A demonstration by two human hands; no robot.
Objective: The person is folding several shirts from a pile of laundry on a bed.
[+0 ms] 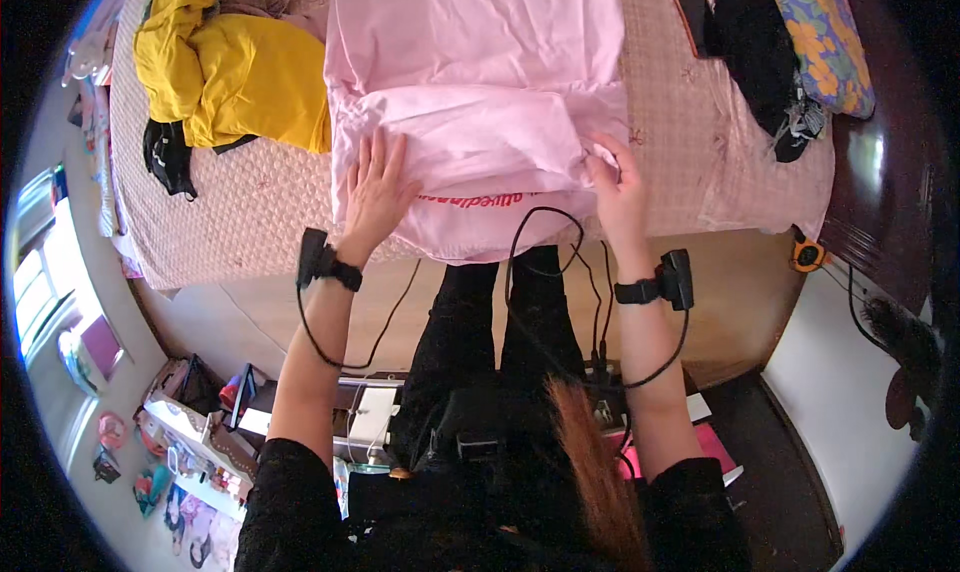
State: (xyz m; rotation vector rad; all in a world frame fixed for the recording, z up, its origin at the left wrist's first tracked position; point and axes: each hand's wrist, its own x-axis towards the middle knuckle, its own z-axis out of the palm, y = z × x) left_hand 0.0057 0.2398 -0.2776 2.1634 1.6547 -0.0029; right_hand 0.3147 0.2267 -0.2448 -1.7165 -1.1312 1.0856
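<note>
A pink fabric garment [480,31] is spread over the near side of the bed, with a section folded over on itself. Red lettering [472,200] shows upside down below the fold, partly covered by it. My left hand [379,193] rests flat on the left side of the fabric, fingers slightly apart. At the right end of the fold, my right hand [619,185] pinches the cloth between thumb and fingers. The garment's rounded lower edge hangs over the bed's front edge.
Yellow clothing [255,76] and a black strapped item [169,159] lie at left on the quilted bedspread [225,212]. To the right are a phone [690,16], black cloth [754,54] and a floral pillow [821,39]. Black cables [510,287] loop from my wrist devices.
</note>
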